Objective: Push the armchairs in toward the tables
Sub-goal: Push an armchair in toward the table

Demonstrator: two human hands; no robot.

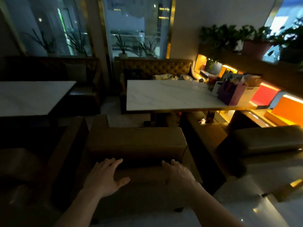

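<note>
Under dim light, armchair [136, 145] legs unseen

Two bare forearms in view, no sleeves, no gloves. Left hand [105, 175] and right hand [177, 173] show no rings, no watch, no wristband. Dim light, nails and fine detail too blurred to tell.

I find no legible text here: printing on the pale box [249, 95] at the marble table's [164, 97] right end is too blurred to read.
</note>
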